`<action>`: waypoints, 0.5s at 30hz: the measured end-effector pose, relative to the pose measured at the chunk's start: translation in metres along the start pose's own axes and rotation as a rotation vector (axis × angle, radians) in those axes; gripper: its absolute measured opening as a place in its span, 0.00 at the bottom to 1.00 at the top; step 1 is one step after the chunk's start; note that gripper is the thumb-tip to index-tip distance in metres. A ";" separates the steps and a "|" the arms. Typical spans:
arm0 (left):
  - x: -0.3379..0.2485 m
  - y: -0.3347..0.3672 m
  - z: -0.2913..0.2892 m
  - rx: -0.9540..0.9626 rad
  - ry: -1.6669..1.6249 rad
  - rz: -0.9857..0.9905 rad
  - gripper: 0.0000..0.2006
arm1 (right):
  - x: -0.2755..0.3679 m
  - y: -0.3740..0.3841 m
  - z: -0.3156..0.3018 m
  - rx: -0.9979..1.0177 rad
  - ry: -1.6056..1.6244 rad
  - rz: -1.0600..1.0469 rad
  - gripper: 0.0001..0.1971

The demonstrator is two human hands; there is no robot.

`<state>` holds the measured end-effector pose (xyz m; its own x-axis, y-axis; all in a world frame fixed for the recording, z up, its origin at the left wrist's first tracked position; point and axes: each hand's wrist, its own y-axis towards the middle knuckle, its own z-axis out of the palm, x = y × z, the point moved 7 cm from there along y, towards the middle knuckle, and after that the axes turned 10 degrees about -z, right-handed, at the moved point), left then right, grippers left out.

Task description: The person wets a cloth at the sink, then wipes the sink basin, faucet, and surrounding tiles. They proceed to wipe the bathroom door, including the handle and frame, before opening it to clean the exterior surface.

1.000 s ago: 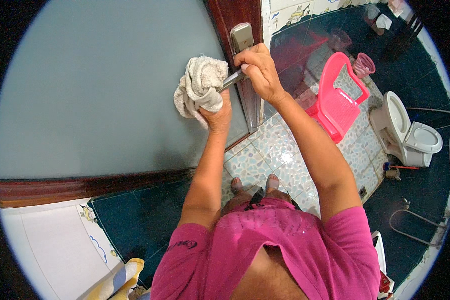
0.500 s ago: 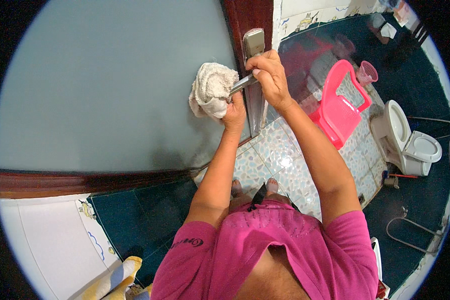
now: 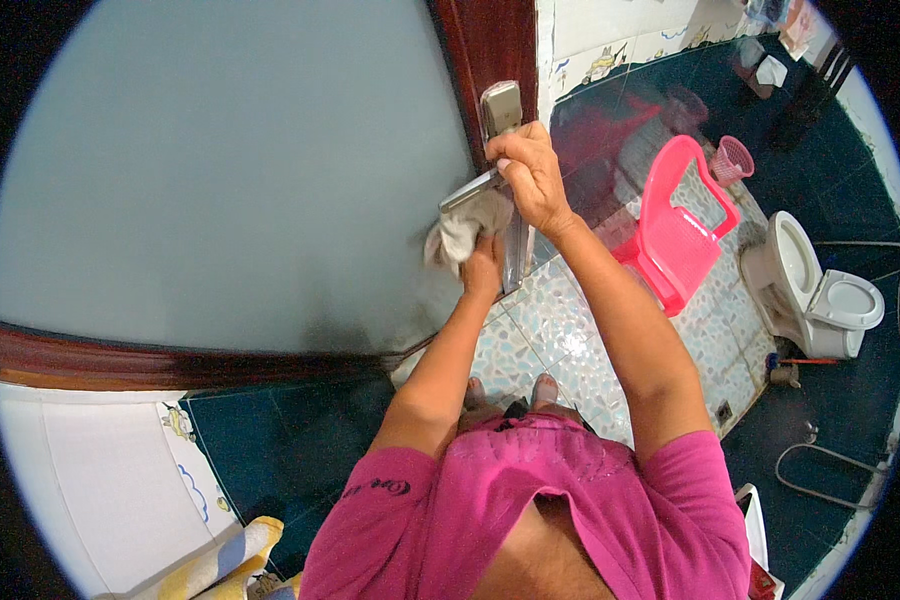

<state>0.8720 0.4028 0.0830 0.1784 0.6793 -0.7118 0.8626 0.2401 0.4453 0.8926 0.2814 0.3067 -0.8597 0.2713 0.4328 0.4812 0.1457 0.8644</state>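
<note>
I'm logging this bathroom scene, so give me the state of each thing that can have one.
Cloth: crumpled, held in the left hand
Door handle: gripped at one end by the right hand
Door: open or shut, cannot tell
Pink chair: upright on the floor
Pink basket: open-topped, contents unclear
Toilet: upright, lid position unclear
Hose: bent in a loop
</note>
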 end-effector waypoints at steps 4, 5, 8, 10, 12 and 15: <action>0.034 -0.037 0.041 0.512 0.219 -0.284 0.12 | -0.010 -0.010 -0.017 -0.018 -0.051 0.011 0.07; 0.054 -0.040 0.041 0.528 0.176 -0.452 0.12 | -0.007 -0.007 -0.015 -0.017 -0.050 0.000 0.07; 0.174 -0.053 0.014 0.448 -0.186 -0.643 0.12 | 0.037 0.021 0.030 0.059 0.032 -0.100 0.06; 0.091 -0.061 0.036 0.702 -0.578 -0.988 0.11 | 0.002 -0.003 -0.009 0.049 -0.101 -0.065 0.06; 0.068 -0.061 0.012 0.887 -0.698 -1.173 0.10 | 0.005 0.000 -0.014 0.041 -0.113 -0.083 0.06; 0.022 -0.052 -0.029 0.889 -0.726 -1.150 0.10 | 0.001 0.000 -0.014 0.052 -0.074 -0.095 0.07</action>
<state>0.8170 0.4255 0.0601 -0.7672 -0.0801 -0.6364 0.6315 -0.2676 -0.7277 0.8899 0.2686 0.3108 -0.8877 0.3235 0.3277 0.4079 0.2224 0.8855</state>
